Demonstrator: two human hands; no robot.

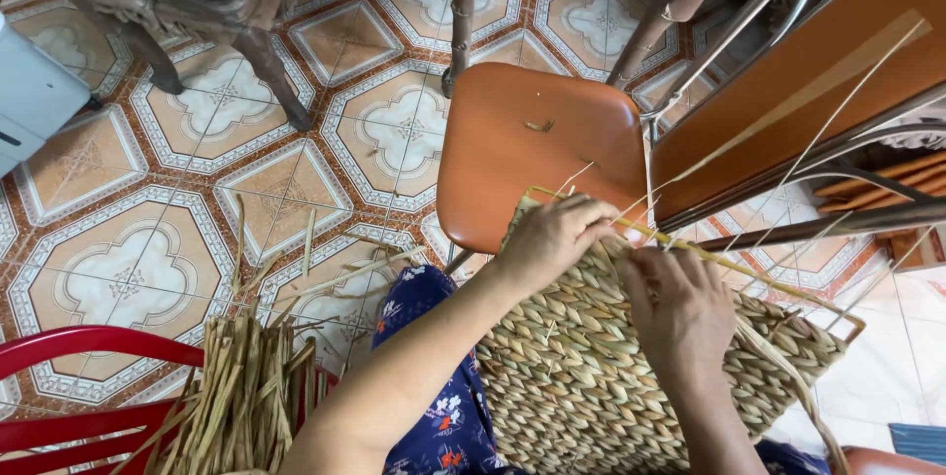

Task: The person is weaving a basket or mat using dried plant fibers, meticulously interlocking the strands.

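A woven basket (pixel 581 367) of pale dried straw rests on my lap, with its top rim turned away from me. My left hand (pixel 552 236) grips that rim near its left end, fingers curled over the edge. My right hand (pixel 680 309) lies on the weave just to the right and pinches a thin straw strand (pixel 788 362) that trails off toward the lower right. Thin upright stakes (pixel 808 155) stick out past the rim.
An orange stool seat (pixel 522 155) stands right behind the basket. A bundle of loose dried straw (pixel 241 391) lies on a red plastic chair (pixel 69 386) at the lower left. Wooden furniture legs (pixel 266 66) stand on the patterned tile floor (pixel 128 278). An orange board in a metal frame (pixel 788 81) runs along the right.
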